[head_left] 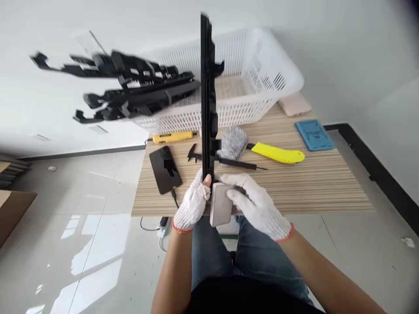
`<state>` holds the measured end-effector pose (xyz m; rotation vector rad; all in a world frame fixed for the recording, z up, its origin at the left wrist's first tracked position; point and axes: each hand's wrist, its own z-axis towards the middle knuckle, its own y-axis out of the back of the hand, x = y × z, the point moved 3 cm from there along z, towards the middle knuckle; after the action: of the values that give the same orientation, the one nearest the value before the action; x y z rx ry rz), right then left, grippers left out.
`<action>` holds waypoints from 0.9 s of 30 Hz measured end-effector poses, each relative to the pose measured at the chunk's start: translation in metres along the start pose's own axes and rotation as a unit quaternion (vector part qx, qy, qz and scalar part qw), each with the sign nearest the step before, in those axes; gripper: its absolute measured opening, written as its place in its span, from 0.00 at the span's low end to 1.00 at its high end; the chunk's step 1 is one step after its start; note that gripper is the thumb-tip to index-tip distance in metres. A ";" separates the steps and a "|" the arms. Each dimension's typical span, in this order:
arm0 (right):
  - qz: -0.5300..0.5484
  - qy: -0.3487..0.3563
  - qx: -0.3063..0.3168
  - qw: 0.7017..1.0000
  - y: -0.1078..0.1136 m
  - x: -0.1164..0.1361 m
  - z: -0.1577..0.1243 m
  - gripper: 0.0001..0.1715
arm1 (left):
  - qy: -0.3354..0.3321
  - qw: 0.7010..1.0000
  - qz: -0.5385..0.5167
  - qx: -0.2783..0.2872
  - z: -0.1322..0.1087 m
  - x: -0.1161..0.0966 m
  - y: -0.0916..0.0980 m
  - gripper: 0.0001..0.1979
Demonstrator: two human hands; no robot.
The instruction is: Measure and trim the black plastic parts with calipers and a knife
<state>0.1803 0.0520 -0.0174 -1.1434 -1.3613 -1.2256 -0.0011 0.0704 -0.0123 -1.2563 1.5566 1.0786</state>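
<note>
In the head view, the left hand [191, 204] closes round a black strip's [207, 91] lower end near the table's [314, 187] front edge, apparently to steady it upright; the right hand [257, 204], partly curled, holds a grey block [221, 205] beside it. A white basket [268, 78] lines the wood-grained table's back edge, above glossy floor [108, 257].

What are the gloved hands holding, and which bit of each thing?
The left hand holds the long black strip by its lower end. The right hand grips the grey block by its right side.
</note>
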 end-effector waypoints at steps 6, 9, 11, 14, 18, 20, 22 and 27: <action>0.092 -0.081 -0.175 0.977 0.005 -0.010 0.008 0.28 | 0.024 0.998 -0.039 0.043 0.002 0.006 0.001 0.34; 0.057 -0.064 -0.056 0.995 -0.002 -0.007 0.006 0.24 | -0.028 0.999 -0.007 0.022 0.003 0.004 0.002 0.30; 0.051 -0.057 0.005 0.997 -0.005 -0.007 0.002 0.22 | -0.057 0.998 0.010 0.006 0.002 0.000 0.002 0.27; 0.082 -0.073 -0.103 0.989 0.004 -0.008 0.000 0.26 | -0.037 0.999 -0.012 0.028 0.002 0.001 -0.001 0.28; 0.031 -0.059 -0.062 0.996 0.003 -0.005 0.000 0.23 | -0.038 0.998 -0.032 0.029 0.002 0.003 -0.002 0.29; 0.009 -0.047 0.019 0.999 -0.001 -0.003 0.000 0.20 | -0.055 0.998 -0.011 0.012 0.002 0.003 -0.001 0.27; 0.051 -0.061 -0.014 0.997 0.003 -0.006 0.001 0.22 | -0.039 0.999 -0.016 0.031 0.001 0.004 -0.002 0.28; 0.131 -0.096 -0.108 0.981 0.020 -0.011 0.002 0.28 | -0.004 0.994 -0.065 0.085 -0.002 0.005 -0.003 0.30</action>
<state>0.2009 0.0543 -0.0262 -1.5766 -1.1884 -1.1106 0.0008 0.0664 -0.0167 -1.2161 1.5046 0.8492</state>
